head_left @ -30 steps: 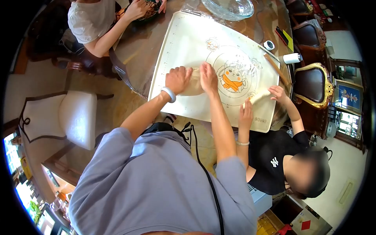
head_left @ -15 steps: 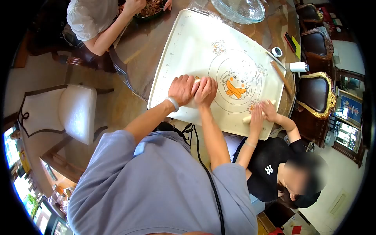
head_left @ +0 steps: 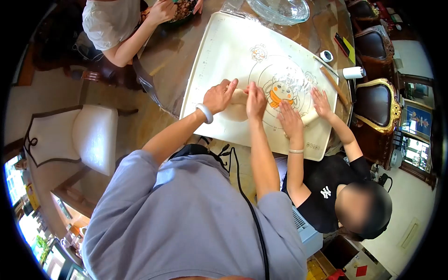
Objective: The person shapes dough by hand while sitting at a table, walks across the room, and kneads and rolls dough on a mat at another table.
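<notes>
The glossy brown tabletop (head_left: 172, 51) carries a broad cream mat (head_left: 224, 42) with thin raised edges, printed with circles and a cartoon figure in an orange scarf. Beyond its far edge sits a wide clear glass bowl (head_left: 280, 22); a slim brown wooden rod (head_left: 335, 86) lies along its right side. The smooth, pale lump of dough (head_left: 235, 111) rests on the left part of the mat, beside the printed rings, between the person's two hands. It looks soft and pliable, fairly light, probably slightly tacky and likely to dent or stretch under a pinch, so spread palms under its rounded sides seem the safest hold. The left hand (head_left: 218, 98), with a pale bracelet (head_left: 204, 113) at the wrist, has its fingers together and its thumb apart, near the dough's upper edge. The right hand (head_left: 255, 101) has its fingers bent close together at the other side; whether they pinch any dough, I cannot tell. At the right, a co-worker's hands are at a smaller pale dough roll (head_left: 310, 117).
</notes>
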A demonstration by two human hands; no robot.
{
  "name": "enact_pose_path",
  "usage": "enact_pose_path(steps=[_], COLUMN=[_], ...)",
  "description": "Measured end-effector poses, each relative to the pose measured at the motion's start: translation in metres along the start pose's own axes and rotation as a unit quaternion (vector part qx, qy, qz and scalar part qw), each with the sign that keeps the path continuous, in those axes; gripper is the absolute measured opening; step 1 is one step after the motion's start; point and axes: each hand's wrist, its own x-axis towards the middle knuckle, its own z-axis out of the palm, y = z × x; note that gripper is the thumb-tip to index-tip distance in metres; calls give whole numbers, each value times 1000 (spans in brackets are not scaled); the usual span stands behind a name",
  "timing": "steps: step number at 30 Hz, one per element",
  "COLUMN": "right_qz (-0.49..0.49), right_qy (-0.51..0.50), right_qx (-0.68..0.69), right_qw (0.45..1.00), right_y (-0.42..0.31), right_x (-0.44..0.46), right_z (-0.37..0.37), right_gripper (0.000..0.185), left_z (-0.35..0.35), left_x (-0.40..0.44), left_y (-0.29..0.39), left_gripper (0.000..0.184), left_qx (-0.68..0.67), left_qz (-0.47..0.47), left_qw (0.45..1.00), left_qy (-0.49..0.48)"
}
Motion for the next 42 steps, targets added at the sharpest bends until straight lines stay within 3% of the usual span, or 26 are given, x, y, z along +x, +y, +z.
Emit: enact_pose_path(steps=[2, 4, 5, 6, 9, 12, 17, 20, 23, 26, 27, 28, 30, 32, 34, 37, 39, 42], right_qz=[67, -71, -138, -169, -224, -296, -272, -222, -180, 103, 138, 158, 192, 47, -129, -273, -281, -284], right_qy=[-41, -29, -23, 19, 103, 132, 85, 79, 73, -85, -118, -146, -200, -100, 48, 141, 157, 151], right_qx=[20, -72, -118, -124, -160, -196, -229, -257, -327, -142, -76, -73, -68, -145, -178, -155, -168, -190], right_qw=[997, 994, 983, 978, 956, 926, 931, 937, 925, 981, 980, 974, 958, 983, 974, 939, 932, 928], right_y=[-17, -2, 5, 5, 10, 29, 36, 39, 49, 28, 24, 17, -4, -11, 14, 13, 20, 33], right_x=[-17, -32, -39, -46, -64, -47, -3, 26, 43, 46, 41, 31, 15, -22, -52, -64, -57, -29], right_z=[-19, -15, -11, -7, 7, 16, 22, 28, 32, 22, 9, -3, -25, -17, 2, 10, 15, 22], right_gripper=[38, 28, 24, 18, 8, 8, 11, 9, 22, 42, 56, 56, 56, 39, 26, 15, 14, 11], left_z=[6, 9, 10, 11, 14, 16, 25, 27, 27, 23, 19, 11, 9, 16, 15, 13, 15, 28], left_x=[-13, -38, -51, -58, -53, -41, -9, 13, 29, 38, 38, 32, 3, -23, -38, -36, -28, -5], left_y=[-6, 3, 6, 7, -11, -16, -3, 4, 2, -10, -14, -10, -1, 7, 6, -9, -12, -12], left_gripper=[59, 40, 36, 33, 29, 28, 19, 21, 26, 31, 36, 40, 30, 16, 15, 14, 13, 13], left_qx=[-34, 42, 73, 103, 125, 175, 207, 229, 211, 115, 63, 11, 82, 105, 108, 117, 137, 186], left_qz=[45, 93, 150, 206, 249, 246, 153, 99, 69, 42, 18, -9, 92, 173, 228, 293, 306, 250], left_qw=[997, 993, 980, 959, 953, 951, 962, 966, 974, 992, 998, 999, 992, 973, 960, 943, 937, 945], left_qy=[46, 61, 113, 163, 116, 68, 88, 63, 52, 11, -14, -40, 18, 112, 117, 102, 97, 97])
